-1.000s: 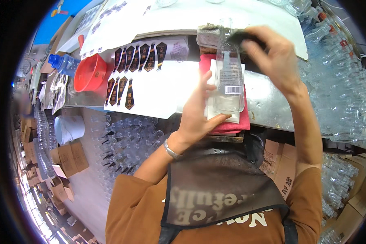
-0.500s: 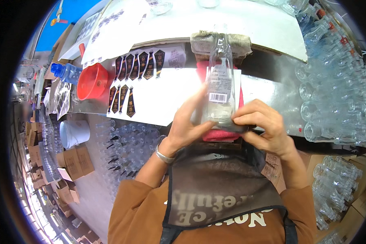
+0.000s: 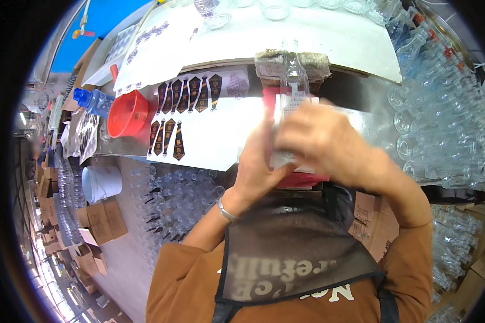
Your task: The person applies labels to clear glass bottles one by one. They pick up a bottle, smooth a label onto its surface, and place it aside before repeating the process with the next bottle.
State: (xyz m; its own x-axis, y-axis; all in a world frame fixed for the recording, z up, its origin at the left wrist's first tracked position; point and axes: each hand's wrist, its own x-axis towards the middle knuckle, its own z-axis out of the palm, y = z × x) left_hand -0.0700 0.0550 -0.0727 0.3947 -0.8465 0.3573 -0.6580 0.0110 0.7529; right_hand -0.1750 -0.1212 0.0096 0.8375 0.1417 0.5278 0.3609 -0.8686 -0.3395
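Note:
I hold a clear glass bottle (image 3: pixel 292 81) with a white label upright in front of me, its neck pointing away. My left hand (image 3: pixel 256 169) grips the bottle's lower body from the left. My right hand (image 3: pixel 320 137) wraps over the front of the bottle and presses on the label, hiding most of it. Beneath the bottle lies a red cloth (image 3: pixel 302 180) on the steel workbench (image 3: pixel 361 121). A folded grey rag (image 3: pixel 275 63) lies just beyond the bottle's neck.
Sheets of black tie-shaped stickers (image 3: pixel 175 116) lie left of the bottle, beside a red funnel (image 3: pixel 126 114) and a blue bottle (image 3: pixel 91 100). Rows of empty glass bottles (image 3: pixel 442 129) fill the right side and the floor at left (image 3: pixel 178 196). Cardboard boxes (image 3: pixel 99 220) stand lower left.
My right hand came down from the grey rag onto the bottle's base, then slid up over its label. The bottle stays upright in my left hand.

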